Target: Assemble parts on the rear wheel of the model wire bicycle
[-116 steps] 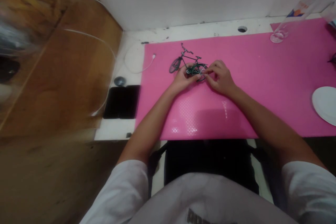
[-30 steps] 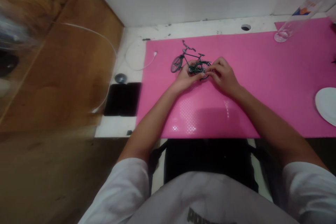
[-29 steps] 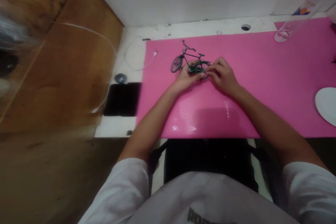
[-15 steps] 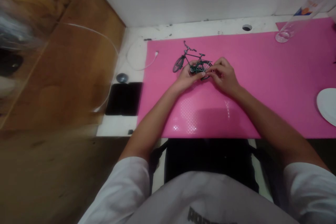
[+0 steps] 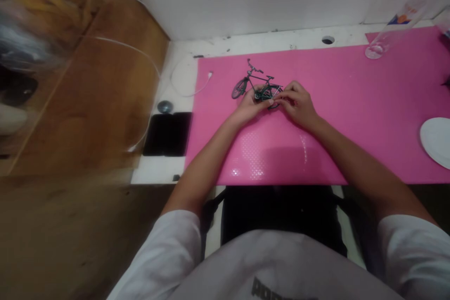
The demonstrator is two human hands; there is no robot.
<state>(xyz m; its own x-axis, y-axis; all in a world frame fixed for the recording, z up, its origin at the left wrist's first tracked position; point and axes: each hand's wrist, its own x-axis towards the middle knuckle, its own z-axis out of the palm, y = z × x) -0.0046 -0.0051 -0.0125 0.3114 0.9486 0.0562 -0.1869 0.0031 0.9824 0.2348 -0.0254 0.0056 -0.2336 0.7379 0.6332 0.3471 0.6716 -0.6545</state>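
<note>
A dark miniature bicycle (image 5: 259,78) is held over the pink mat (image 5: 351,103), its front wheel and handlebars to the left. My left hand (image 5: 250,104) is closed around its lower middle, fingers behind the frame and thumb along the near side by the rear wheel. At the rear wheel, my right hand (image 5: 298,103) is closed in a pinch, thumb and forefinger together close to my left thumb tip. Whatever lies between those right fingertips is too small to make out.
To the left are a black flat case (image 5: 167,134), a small dark round object (image 5: 165,107) and a white cable (image 5: 197,91). A clear bottle (image 5: 381,42) stands at the back right. A white plate (image 5: 436,140) lies at the right edge. The wall (image 5: 263,0) closes off the back.
The view has shifted slightly. Both hands stay at the bicycle's rear wheel, with the right fingers moved only a little.
</note>
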